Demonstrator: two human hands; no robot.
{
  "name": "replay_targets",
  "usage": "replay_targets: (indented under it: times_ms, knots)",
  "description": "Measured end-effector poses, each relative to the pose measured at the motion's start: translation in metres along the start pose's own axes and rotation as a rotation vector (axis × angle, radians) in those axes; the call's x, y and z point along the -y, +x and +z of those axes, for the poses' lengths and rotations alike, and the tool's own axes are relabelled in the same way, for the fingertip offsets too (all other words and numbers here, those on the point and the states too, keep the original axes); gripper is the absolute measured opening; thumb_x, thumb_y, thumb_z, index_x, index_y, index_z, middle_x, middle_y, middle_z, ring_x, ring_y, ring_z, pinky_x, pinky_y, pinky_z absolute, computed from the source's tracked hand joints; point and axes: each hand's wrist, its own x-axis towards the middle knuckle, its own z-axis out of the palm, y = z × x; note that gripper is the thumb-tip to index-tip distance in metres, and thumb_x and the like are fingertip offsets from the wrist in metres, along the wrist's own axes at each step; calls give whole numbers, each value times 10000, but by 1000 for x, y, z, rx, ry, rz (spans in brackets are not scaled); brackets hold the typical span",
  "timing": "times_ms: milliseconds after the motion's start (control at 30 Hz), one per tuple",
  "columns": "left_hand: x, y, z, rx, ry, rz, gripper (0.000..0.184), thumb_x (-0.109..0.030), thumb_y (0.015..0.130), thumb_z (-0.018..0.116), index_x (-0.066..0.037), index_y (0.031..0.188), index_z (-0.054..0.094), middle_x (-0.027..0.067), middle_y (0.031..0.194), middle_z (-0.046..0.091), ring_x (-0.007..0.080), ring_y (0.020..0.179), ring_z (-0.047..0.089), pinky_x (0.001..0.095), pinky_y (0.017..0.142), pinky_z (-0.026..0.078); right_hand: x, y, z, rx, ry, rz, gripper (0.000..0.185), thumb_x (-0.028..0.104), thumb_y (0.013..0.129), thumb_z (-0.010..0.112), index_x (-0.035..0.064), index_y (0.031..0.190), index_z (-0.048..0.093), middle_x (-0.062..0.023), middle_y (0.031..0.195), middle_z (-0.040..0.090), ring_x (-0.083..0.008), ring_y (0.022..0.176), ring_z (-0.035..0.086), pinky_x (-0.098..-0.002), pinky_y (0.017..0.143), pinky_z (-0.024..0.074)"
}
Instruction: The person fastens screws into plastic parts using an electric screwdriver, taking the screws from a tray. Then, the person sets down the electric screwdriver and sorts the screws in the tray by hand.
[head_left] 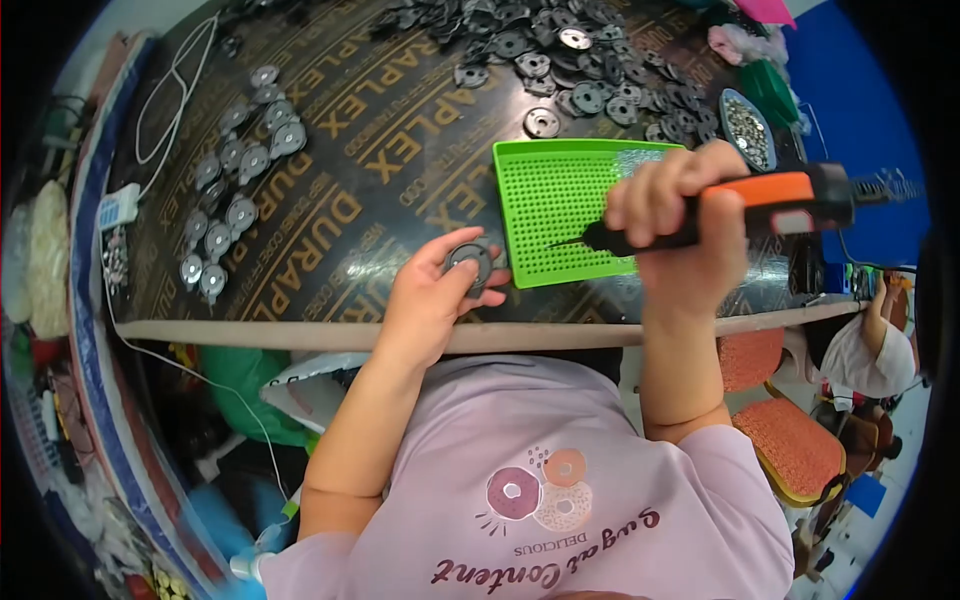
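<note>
In my left hand (432, 290) is a round dark grey part (468, 266), held between thumb and fingers close to the table's front edge. My right hand (690, 215) is wrapped round a black and orange electric screwdriver (765, 192). The tool lies sideways in the fist, its thin bit pointing left over a bright green perforated tray (507, 225). That bit is apart from the part in my left hand. Part of the tray's right side is hidden behind my right hand.
A heap of similar dark round parts (590, 97) lies at the back. More parts (240, 213) stand grouped at the left, near a white cable (160, 110). A bowl of small metal pieces (748, 130) sits at the back right. Orange chairs (790, 450) stand at the right.
</note>
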Motion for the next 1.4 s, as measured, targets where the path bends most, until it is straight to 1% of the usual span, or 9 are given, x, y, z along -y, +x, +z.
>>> replay_targets:
  times_ms: [67,100,567,633,833,900,1100,1267,1400]
  knots:
    - [0,0,1,-4,-8,10,413,-31,936,509,54,1329,416,157,1151,602,247,956,662,308,749,587,-21,-3,21,-29,-69,22,192,245,920,605,78,915,512,-34,633,472,-171,526,494,-350,565,451]
    - [0,0,1,-11,-7,11,410,-30,936,508,53,1327,419,155,1139,607,242,947,664,307,747,587,-35,-3,32,-116,-17,-13,271,-34,771,719,57,880,489,-66,710,597,-111,533,550,-227,443,445]
    - [2,4,-6,34,17,-10,382,-16,932,487,45,1306,442,158,1079,633,207,915,669,299,756,587,-55,-2,48,159,-440,-42,204,-95,809,581,50,825,438,-86,638,540,-149,502,531,-334,556,490]
    - [1,2,-6,45,-1,-18,373,-18,934,488,45,1299,446,160,1093,628,215,921,669,303,765,587,-61,-7,51,20,-254,-26,214,-65,702,750,37,754,569,-22,673,595,-75,551,540,-208,494,433]
    - [2,1,-7,82,-37,16,367,-24,939,490,42,1297,445,149,1073,637,219,926,669,312,771,589,-64,-7,44,-19,-178,17,209,-43,716,755,42,765,570,2,677,594,-51,544,534,-207,491,445]
    - [1,1,-7,79,-21,10,367,-21,938,489,41,1297,445,148,1062,639,217,922,669,314,767,589,-55,-5,44,190,-318,38,198,-81,810,603,45,818,450,-78,645,554,-140,509,548,-315,565,501]
    - [6,2,-7,71,46,53,368,-6,931,484,43,1294,450,146,1039,645,197,888,666,302,742,584,-50,-8,46,272,-295,92,211,-55,803,647,42,851,465,-78,665,560,-142,518,547,-311,559,493]
    - [3,-16,-2,-91,231,161,342,-7,929,465,1,1270,486,110,1110,609,165,860,655,270,707,545,-29,-8,53,292,119,-10,313,280,811,767,70,916,559,-32,641,548,-171,524,539,-331,507,444]
    - [-29,-72,-49,42,390,247,321,-2,918,493,-16,1237,530,127,1129,613,139,870,632,253,728,519,1,-1,29,448,-63,-143,356,403,848,701,111,918,511,11,675,533,-127,541,512,-300,553,446]
